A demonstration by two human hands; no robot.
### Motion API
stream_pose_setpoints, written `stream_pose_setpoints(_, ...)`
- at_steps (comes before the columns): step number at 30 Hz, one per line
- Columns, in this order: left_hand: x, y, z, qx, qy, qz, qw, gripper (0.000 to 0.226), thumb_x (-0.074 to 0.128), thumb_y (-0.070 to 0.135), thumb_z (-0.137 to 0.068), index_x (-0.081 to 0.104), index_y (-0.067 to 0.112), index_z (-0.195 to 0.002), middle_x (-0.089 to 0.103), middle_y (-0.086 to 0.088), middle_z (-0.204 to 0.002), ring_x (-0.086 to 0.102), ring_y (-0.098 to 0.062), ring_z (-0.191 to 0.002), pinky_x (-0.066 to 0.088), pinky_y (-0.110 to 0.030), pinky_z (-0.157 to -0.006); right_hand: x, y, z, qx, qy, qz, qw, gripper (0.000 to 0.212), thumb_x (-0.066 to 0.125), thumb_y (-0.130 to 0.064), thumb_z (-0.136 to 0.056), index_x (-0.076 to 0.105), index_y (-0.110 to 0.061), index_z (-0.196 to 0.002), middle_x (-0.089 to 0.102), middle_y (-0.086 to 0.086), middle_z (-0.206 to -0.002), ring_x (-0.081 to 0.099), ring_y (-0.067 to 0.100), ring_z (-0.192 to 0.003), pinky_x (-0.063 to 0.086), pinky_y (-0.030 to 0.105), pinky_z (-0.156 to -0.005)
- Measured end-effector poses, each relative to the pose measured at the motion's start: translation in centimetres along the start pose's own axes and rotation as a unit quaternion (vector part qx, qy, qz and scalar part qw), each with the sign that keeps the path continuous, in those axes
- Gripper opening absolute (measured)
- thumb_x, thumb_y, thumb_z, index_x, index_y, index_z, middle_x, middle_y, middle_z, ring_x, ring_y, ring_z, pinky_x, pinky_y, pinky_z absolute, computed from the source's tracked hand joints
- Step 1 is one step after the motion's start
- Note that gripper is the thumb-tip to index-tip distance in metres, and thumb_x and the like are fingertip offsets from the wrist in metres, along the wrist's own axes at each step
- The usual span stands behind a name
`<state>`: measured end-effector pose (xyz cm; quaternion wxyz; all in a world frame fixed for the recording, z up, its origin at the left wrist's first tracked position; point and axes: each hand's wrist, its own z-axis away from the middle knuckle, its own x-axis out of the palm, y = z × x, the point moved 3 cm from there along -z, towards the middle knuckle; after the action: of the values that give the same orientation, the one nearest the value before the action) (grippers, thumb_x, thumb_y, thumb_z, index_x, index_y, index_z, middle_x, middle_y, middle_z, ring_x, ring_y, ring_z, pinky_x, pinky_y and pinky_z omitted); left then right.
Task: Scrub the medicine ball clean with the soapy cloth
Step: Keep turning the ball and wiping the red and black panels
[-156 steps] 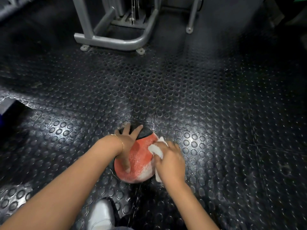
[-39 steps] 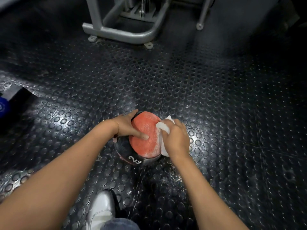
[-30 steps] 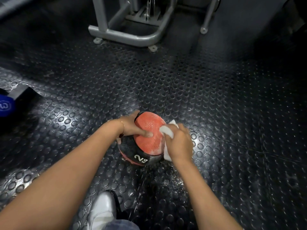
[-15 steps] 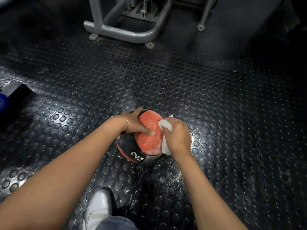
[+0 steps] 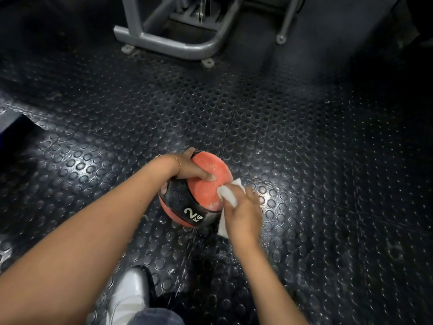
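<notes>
A red and black medicine ball [image 5: 206, 186] marked "2 KG" sits on the studded black rubber floor [image 5: 304, 160]. My left hand [image 5: 189, 170] grips the ball's upper left side, thumb over the far edge and fingers across the red panel. My right hand [image 5: 243, 212] holds a white soapy cloth [image 5: 228, 198] bunched in its fingers and presses it against the ball's right side. White suds speckle the red panel near the cloth.
A grey metal machine frame [image 5: 173, 43] stands on the floor at the back, with a thin grey leg [image 5: 284, 26] to its right. My white shoe [image 5: 127, 299] is at the bottom centre. The floor around the ball looks wet and shiny.
The ball has been turned over the last seconds, so the black band with "2 KG" faces me. My right hand with the cloth has slid a little lower on the right side.
</notes>
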<state>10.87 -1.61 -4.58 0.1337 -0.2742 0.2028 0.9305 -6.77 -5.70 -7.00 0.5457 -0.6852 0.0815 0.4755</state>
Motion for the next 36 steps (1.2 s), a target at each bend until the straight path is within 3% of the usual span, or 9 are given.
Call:
stream_pose_setpoints(5,0.0,0.1,-0.4,0.000,0.001,0.007,1.000,0.111,0.071,0.057,-0.072,-0.003,0.031,-0.150,0.009,-0.005,-0.158,0.028,-0.038,-0.137,0.045,-0.050,-0.095,-0.1,0.6,0.7,-0.018,-0.002,0.022,1.000,0.034,0.062,-0.018,-0.083,0.062,-0.025,-0.116,0.055,-0.001,-0.112,0.045,0.020,-0.106,0.036,0.028,-0.080)
stream_pose_setpoints(12,-0.1,-0.9,-0.5,0.005,0.010,0.074,0.997,0.125,0.074,0.070,-0.049,0.013,0.028,-0.149,0.029,-0.008,-0.151,0.038,-0.035,-0.132,0.039,-0.048,-0.104,1.1,0.0,1.1,-0.029,0.049,-0.017,0.998,0.035,0.065,-0.009,-0.077,0.066,-0.023,-0.109,0.060,0.003,-0.109,0.050,0.025,-0.102,0.040,0.029,-0.078)
stream_pose_setpoints(15,-0.1,-1.0,-0.2,0.008,0.004,0.095,0.995,0.136,0.076,0.076,-0.034,0.015,0.030,-0.147,0.031,-0.007,-0.150,0.042,-0.037,-0.127,0.050,-0.051,-0.091,1.5,1.3,2.6,0.002,0.058,-0.013,0.998,0.037,0.066,-0.004,-0.075,0.066,-0.021,-0.109,0.060,0.004,-0.111,0.051,0.028,-0.107,0.041,0.031,-0.080)
stream_pose_setpoints(17,-0.1,-0.9,0.0,-0.004,0.008,0.110,0.994,0.124,0.076,0.071,-0.047,0.014,0.032,-0.147,0.029,-0.008,-0.150,0.045,-0.041,-0.124,0.056,-0.052,-0.075,1.5,1.2,2.4,-0.005,0.070,-0.004,0.997,0.038,0.068,-0.003,-0.072,0.067,-0.020,-0.106,0.062,0.004,-0.106,0.054,0.029,-0.101,0.043,0.031,-0.076)
stream_pose_setpoints(22,-0.1,-1.2,-0.2,-0.015,0.024,0.099,0.995,0.110,0.070,0.060,-0.069,0.004,0.026,-0.150,0.025,-0.009,-0.153,0.040,-0.037,-0.129,0.047,-0.049,-0.094,1.6,0.3,1.9,-0.057,0.097,-0.004,0.994,0.038,0.074,-0.003,-0.065,0.069,-0.018,-0.099,0.063,0.005,-0.097,0.056,0.028,-0.090,0.041,0.028,-0.069)
stream_pose_setpoints(25,0.0,-1.0,0.1,-0.014,0.028,0.103,0.994,0.107,0.070,0.056,-0.073,0.004,0.024,-0.150,0.024,-0.009,-0.153,0.039,-0.037,-0.130,0.045,-0.046,-0.093,1.5,0.9,2.5,-0.066,0.121,0.013,0.990,0.042,0.078,0.000,-0.059,0.070,-0.018,-0.097,0.065,0.005,-0.093,0.060,0.030,-0.083,0.039,0.026,-0.065)
stream_pose_setpoints(30,0.1,-0.8,0.3,-0.027,0.010,0.108,0.994,0.114,0.073,0.059,-0.066,0.003,0.028,-0.150,0.022,-0.011,-0.153,0.047,-0.044,-0.121,0.057,-0.050,-0.064,1.4,0.3,1.7,-0.098,0.105,0.014,0.990,0.034,0.075,-0.009,-0.065,0.069,-0.020,-0.097,0.064,0.002,-0.092,0.055,0.025,-0.084,0.041,0.026,-0.064)
stream_pose_setpoints(33,0.2,-0.9,0.0,-0.009,0.025,0.112,0.993,0.107,0.072,0.056,-0.069,0.010,0.021,-0.149,0.032,-0.011,-0.149,0.044,-0.037,-0.126,0.047,-0.049,-0.094,1.0,1.3,0.8,-0.015,0.072,-0.014,0.997,0.028,0.069,-0.015,-0.077,0.068,-0.025,-0.104,0.061,-0.001,-0.101,0.050,0.021,-0.094,0.036,0.026,-0.066)
stream_pose_setpoints(36,0.1,-1.0,-0.2,-0.010,0.023,0.114,0.993,0.105,0.072,0.057,-0.069,0.013,0.020,-0.148,0.035,-0.011,-0.147,0.042,-0.035,-0.128,0.040,-0.047,-0.104,1.1,1.3,0.7,-0.013,0.059,-0.014,0.998,0.028,0.066,-0.018,-0.080,0.066,-0.027,-0.107,0.059,-0.003,-0.103,0.047,0.016,-0.096,0.035,0.026,-0.068)
